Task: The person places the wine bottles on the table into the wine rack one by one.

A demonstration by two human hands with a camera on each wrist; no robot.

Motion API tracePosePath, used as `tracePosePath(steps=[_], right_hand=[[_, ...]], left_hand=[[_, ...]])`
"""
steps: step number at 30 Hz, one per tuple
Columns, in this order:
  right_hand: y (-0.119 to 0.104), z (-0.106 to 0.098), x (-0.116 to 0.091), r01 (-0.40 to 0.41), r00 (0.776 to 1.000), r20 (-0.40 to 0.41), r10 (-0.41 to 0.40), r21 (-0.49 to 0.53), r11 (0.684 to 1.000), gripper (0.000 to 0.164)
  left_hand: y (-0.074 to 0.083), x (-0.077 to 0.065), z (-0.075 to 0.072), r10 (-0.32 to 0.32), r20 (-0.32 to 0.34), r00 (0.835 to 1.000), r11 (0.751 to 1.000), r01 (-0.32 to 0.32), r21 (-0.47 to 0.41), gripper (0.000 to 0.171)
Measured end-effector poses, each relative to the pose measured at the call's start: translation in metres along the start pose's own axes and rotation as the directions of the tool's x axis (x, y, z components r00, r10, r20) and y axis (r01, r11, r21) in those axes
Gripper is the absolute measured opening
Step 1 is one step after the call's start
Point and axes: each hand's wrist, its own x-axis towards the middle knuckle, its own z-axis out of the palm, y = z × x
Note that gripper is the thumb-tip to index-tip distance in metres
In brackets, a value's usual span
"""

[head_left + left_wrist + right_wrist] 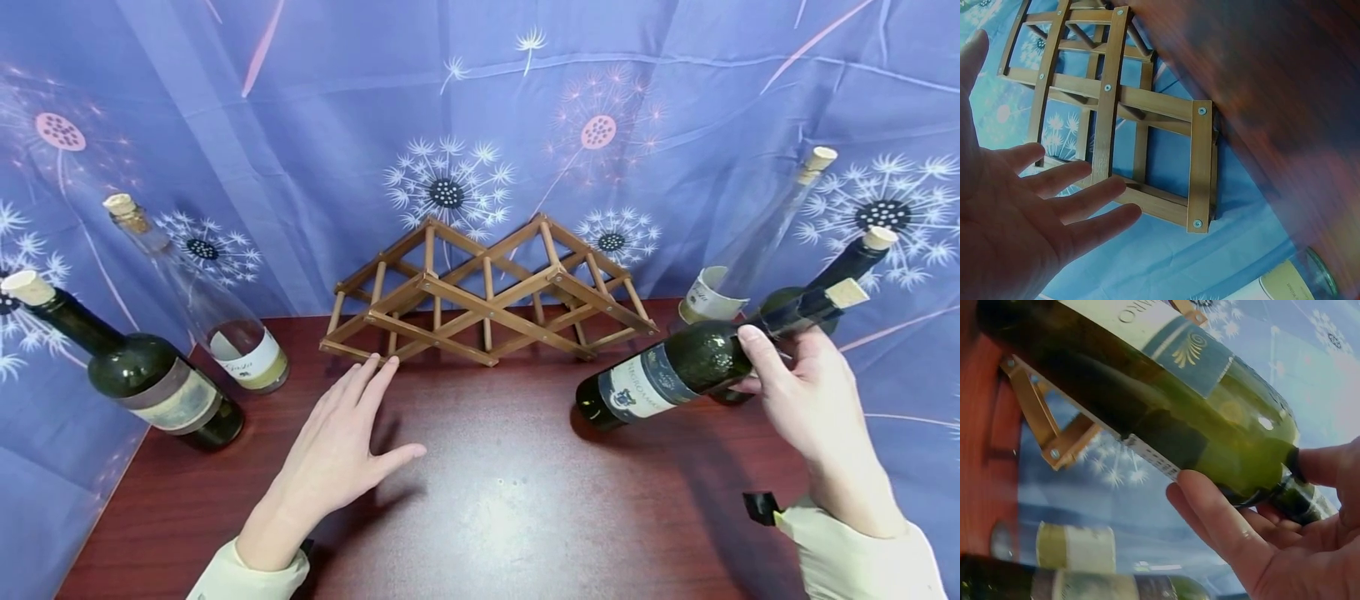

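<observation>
My right hand (813,392) grips a dark green wine bottle (641,387) around its shoulder and the base of its neck. The corked bottle leans over, its base low by the tabletop and its neck pointing up to the right. In the right wrist view, thumb and fingers wrap the bottle (1166,406) where it narrows. A folding wooden lattice wine rack (487,310) stands at the back, zigzag on top. Its left front corner is close to the fingertips of my left hand (330,450), which is spread and holds nothing. The left wrist view shows that palm beside the rack (1200,165).
To the left stand a dark corked bottle (180,398) and a clear corked bottle (251,358). Behind the held bottle, at right, are another clear bottle (712,298) and a dark bottle (851,262), partly hidden. A blue dandelion-print cloth (337,167) hangs behind the reddish-brown table (480,533).
</observation>
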Motion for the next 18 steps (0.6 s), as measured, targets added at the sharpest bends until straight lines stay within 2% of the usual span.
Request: tracePosePath(steps=[5, 10, 14, 18], right_hand=[[0.001, 0.015, 0.001, -0.007, 1.0, 0.017, 0.005, 0.116, 0.993, 0.012], [0.001, 0.031, 0.001, -0.02, 1.0, 0.023, 0.016, 0.176, 0.984, 0.022], [0.0, 0.043, 0.0, -0.013, 1.0, 0.023, 0.009, 0.195, 0.981, 0.03], [-0.001, 0.053, -0.002, -0.026, 0.999, 0.028, 0.021, 0.204, 0.979, 0.028]], left_hand=[[0.001, 0.001, 0.001, 0.002, -0.001, 1.0, 1.0, -0.002, 0.003, 0.109], [0.003, 0.002, 0.001, -0.001, 0.004, 1.0, 1.0, 0.001, 0.002, 0.11], [0.004, 0.002, 0.001, 0.006, 0.002, 1.0, 1.0, -0.006, -0.004, 0.109], [0.005, 0.003, 0.002, 0.011, 0.0, 1.0, 1.0, -0.011, -0.008, 0.11]])
